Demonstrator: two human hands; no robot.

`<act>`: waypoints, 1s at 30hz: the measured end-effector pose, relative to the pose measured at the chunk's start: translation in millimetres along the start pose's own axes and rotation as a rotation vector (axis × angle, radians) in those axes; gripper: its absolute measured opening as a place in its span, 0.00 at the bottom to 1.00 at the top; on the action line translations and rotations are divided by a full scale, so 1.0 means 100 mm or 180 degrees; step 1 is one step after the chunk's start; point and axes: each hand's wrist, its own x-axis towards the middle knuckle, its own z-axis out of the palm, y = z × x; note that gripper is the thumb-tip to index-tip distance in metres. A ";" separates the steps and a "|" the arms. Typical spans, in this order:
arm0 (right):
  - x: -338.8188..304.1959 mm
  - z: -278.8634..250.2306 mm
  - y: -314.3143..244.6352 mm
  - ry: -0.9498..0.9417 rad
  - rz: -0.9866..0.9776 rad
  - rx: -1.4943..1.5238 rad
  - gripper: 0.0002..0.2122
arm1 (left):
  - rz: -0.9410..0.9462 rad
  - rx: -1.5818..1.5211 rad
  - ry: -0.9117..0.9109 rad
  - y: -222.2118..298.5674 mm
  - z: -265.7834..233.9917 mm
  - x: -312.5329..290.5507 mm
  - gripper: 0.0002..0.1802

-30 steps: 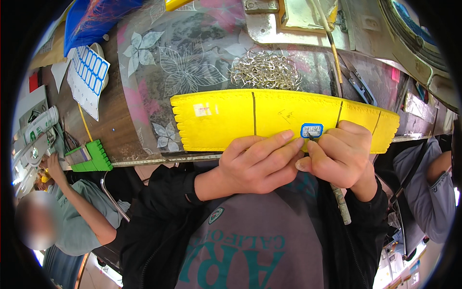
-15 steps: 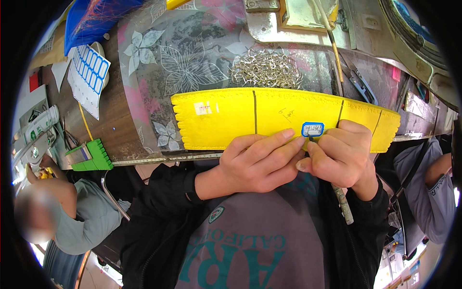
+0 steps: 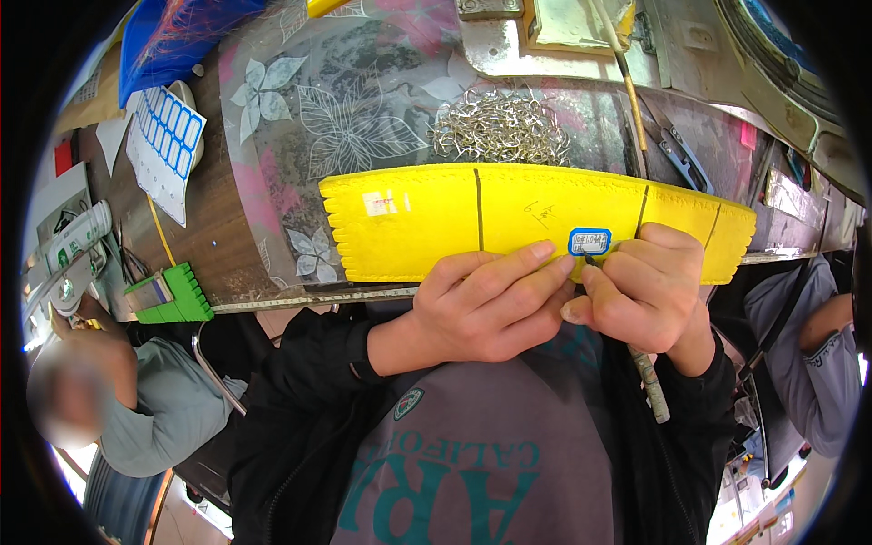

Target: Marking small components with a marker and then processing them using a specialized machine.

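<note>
A long yellow strip [image 3: 418, 227] with notched ends and dark cross lines lies along the near edge of the table. Stuck on it, right of centre, is a small white label [image 3: 589, 242] with a blue border and dark handwriting. My left hand [image 3: 495, 304] grips the strip's near edge, fingers on top beside the label; its thumb is mostly hidden. In my right hand [image 3: 645, 291] is a pen [image 3: 649, 386], pinched between curled fingers. Its dark tip is at the label's lower edge, and its pale patterned barrel sticks out below the hand.
Beyond the strip lies a heap of metal hooks or rings [image 3: 500, 129]. Thread snips [image 3: 679, 150] lie to the right, near a machine [image 3: 554, 45]. A label sheet [image 3: 168, 136] and a green notched piece [image 3: 173, 295] are on the left. Other people sit on both sides.
The pen tip has shifted very slightly at the label, and the writing there looks a little fuller. My hands keep nearly the same place. The person at left has moved an arm.
</note>
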 end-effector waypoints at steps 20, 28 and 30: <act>-0.01 -0.01 0.01 -0.0009 -0.0031 0.0149 0.16 | 0.0079 0.0103 0.0027 -0.01 0.01 0.00 0.05; -0.09 -0.17 0.03 0.0094 0.0055 0.0245 0.19 | -0.0149 -0.0328 -0.0389 0.01 -0.13 0.11 0.15; -0.16 -0.32 0.05 0.0053 0.0085 0.0149 0.19 | -0.0221 -0.0471 -0.0539 0.01 -0.20 0.17 0.17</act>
